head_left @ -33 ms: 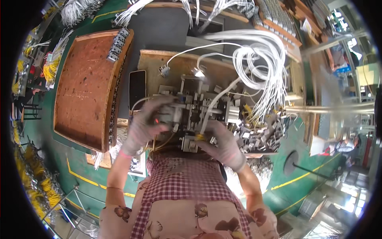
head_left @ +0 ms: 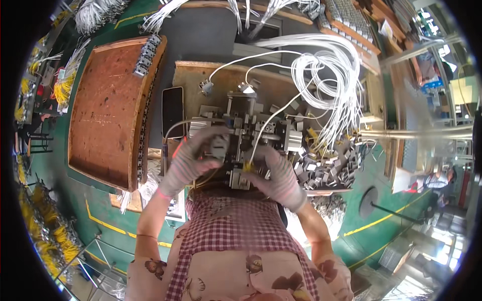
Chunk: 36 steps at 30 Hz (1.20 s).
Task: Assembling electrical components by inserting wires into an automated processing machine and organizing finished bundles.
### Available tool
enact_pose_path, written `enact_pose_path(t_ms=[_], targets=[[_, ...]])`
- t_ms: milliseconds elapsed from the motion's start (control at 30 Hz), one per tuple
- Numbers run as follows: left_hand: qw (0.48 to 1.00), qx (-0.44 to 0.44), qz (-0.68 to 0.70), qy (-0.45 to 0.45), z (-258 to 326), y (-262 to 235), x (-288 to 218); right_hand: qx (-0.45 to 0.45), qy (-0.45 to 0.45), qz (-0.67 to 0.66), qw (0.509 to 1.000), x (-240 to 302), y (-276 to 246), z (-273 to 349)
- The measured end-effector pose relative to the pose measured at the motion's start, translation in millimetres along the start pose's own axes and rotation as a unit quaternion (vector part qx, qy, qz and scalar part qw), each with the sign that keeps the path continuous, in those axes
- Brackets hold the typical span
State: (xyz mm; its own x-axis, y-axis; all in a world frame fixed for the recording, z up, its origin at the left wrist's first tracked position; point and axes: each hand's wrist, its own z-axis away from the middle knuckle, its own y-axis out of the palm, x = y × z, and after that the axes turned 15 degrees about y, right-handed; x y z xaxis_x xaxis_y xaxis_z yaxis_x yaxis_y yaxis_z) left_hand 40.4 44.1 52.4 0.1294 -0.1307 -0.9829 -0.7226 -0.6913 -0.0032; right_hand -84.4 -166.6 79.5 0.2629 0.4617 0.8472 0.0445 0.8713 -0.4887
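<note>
My left hand point(head_left: 187, 163), in a pale glove, is closed around a small grey metal housing point(head_left: 219, 146) left of a metal fixture point(head_left: 241, 131). My right hand point(head_left: 282, 179), gloved too, pinches the yellow end point(head_left: 247, 166) of a white cable point(head_left: 268, 122). This end is just above a small metal block point(head_left: 240, 179) at the fixture's near side. The cable runs up and right to a coiled white bundle point(head_left: 307, 75). Two other cable ends carry small metal housings, one point(head_left: 206, 88) at the bench's back left, the other point(head_left: 247, 89) behind the fixture.
Many loose grey metal pieces point(head_left: 329, 168) are heaped right of the fixture. A phone point(head_left: 173, 111) lies to its left, beside a large brown wooden tray point(head_left: 103, 113) with a row of metal housings point(head_left: 147, 56) on its far right corner. A round black base with a pole point(head_left: 369, 201) stands on the green floor.
My left hand has turned a little, and the housing in it shows more clearly. My right hand and the yellow cable end have shifted slightly left and up.
</note>
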Motion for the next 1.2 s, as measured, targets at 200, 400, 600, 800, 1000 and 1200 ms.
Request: enact_pose_path(t_ms=[200, 400, 600, 800, 1000, 1200], targets=[[0.995, 0.073, 0.063, 0.026, -3.0, 35.1, 43.4, -0.135, -0.077, 0.017, 0.988, -22.1, 8.4, -10.8], [0.988, 0.138, 0.040, 0.060, -17.0, 49.8, 40.0, -0.154, -0.065, 0.077, 0.983, -21.5, 0.3, -2.9], [0.901, 0.220, -0.321, 0.190, -7.5, 41.2, 39.1, -0.121, -0.097, 0.016, 0.988, -33.7, -1.6, -10.6], [1.000, 0.007, 0.027, 0.008, 22.0, 69.5, 44.0, 0.091, 0.113, -0.219, 0.965, -43.1, 3.6, -11.7], [0.984, -0.068, 0.132, -0.099, 20.8, 83.6, 64.0, 0.058, -0.011, -0.013, 0.998, -38.4, -1.8, -15.0], [0.987, -0.050, -0.006, -0.156, -0.8, 70.5, 56.4, -0.067, -0.119, 0.253, 0.958, -55.1, -2.1, -42.8]])
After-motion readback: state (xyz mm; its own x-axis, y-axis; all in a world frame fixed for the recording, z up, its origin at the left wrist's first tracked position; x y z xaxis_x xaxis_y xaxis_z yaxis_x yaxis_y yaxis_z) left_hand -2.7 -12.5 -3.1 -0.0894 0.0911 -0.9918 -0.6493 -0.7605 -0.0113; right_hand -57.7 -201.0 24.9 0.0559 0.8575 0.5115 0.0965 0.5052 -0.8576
